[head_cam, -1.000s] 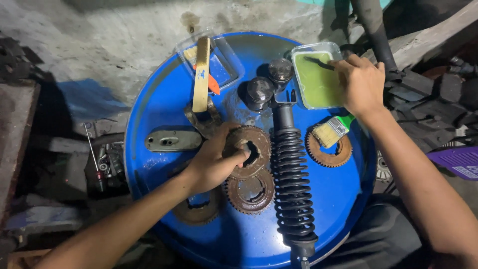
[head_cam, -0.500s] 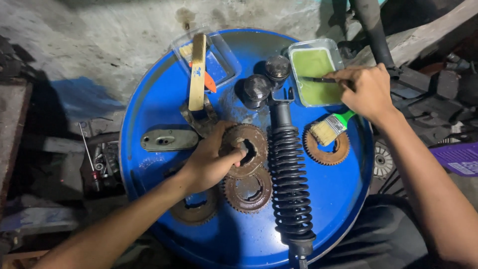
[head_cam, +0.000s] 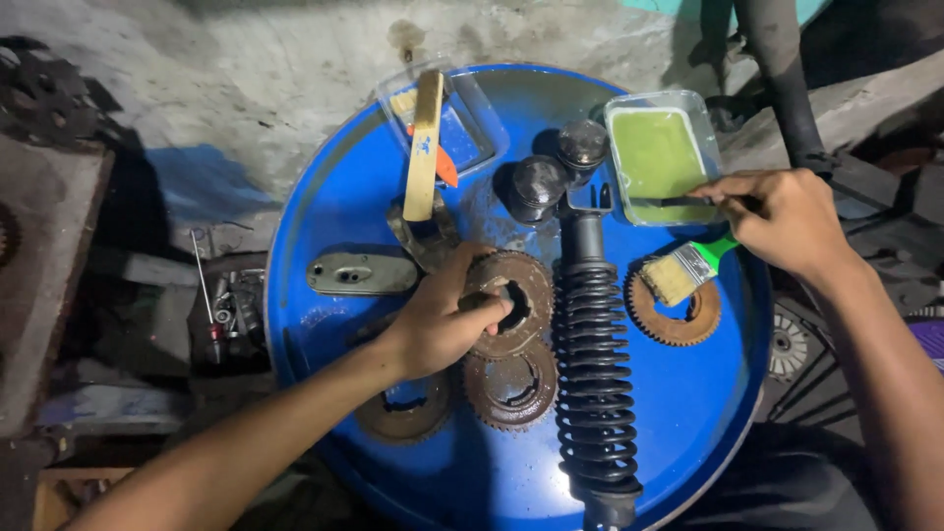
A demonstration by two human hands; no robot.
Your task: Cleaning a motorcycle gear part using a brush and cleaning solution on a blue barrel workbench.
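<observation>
Dim overall; light from approx 12 o'clock. Glare on blue drum top [head_cam: 344, 206]. Deep shadow at 3, 6, 9 o'clock edges. Centre sharp, w/ corners murky.

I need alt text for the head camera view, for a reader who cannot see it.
A left hand grips a rusty toothed gear on a blue drum lid, while the right hand dips a thin tool into a tub of green paste. A black coil shock absorber lies between them.

My left hand [head_cam: 442, 320] is covering pt of the top sprocket [head_cam: 511, 300], and the shock absorber [head_cam: 593, 374] btm is getting cut off by the frame edge.
</observation>
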